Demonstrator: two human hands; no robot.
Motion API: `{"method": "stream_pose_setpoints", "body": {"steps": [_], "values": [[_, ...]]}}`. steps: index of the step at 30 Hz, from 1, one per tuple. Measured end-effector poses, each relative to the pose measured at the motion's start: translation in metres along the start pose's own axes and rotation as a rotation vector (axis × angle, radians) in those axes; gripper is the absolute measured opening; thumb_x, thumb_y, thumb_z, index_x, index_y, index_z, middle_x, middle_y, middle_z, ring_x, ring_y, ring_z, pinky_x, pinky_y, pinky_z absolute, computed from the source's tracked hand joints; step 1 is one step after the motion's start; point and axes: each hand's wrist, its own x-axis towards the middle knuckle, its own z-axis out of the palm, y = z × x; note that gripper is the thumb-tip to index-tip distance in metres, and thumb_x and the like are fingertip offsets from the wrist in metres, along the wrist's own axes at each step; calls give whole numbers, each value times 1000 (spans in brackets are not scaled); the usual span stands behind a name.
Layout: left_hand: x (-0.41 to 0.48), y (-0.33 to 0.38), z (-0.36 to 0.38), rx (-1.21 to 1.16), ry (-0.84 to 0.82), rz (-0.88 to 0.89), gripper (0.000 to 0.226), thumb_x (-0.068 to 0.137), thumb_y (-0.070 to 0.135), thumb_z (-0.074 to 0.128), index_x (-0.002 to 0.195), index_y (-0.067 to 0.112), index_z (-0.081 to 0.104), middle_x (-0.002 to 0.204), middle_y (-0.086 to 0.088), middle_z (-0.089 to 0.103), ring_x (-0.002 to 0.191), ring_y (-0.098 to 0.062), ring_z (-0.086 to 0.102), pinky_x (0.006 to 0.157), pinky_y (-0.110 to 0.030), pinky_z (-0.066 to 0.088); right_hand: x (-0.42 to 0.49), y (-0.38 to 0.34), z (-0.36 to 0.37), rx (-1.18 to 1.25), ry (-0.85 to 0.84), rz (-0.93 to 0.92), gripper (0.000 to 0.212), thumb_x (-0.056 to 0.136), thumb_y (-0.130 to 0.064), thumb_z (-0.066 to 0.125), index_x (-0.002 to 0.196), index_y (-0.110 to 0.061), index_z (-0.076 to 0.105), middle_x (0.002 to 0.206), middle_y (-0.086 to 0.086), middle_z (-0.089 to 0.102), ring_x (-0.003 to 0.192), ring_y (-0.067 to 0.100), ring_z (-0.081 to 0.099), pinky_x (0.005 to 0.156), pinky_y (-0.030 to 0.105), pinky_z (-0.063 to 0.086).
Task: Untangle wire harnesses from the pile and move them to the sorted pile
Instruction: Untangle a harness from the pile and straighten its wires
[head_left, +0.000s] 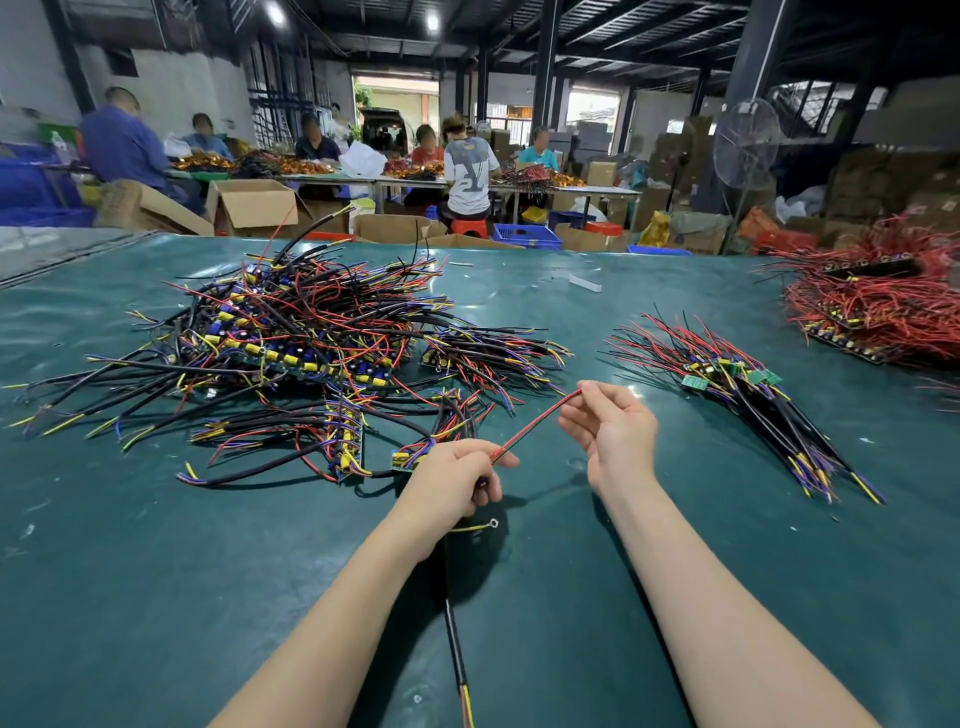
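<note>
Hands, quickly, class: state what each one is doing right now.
Left hand: closed, gripping the wire harness.
Right hand: closed, pinching the harness's red wire.

Harness (456, 654) tail beyond bottom edge

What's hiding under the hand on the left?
Below the left hand, a yellow wire with a ring end and a black cable stick out over the green table. Its curled fingers cover the part in its grip, so how they join the red wire is hidden.
</note>
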Motion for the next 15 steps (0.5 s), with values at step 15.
{"method": "stream_pose_setpoints", "body": {"steps": [15], "values": [[2, 1, -4, -344, 55, -59, 28, 93, -1, 40, 77, 5, 62, 42, 4, 52, 35, -1, 41, 34, -9, 26, -21, 13, 20, -86, -407, 367, 14, 91, -10, 51, 82, -7, 62, 51, -4, 58, 42, 2, 51, 42, 12, 42]]}}
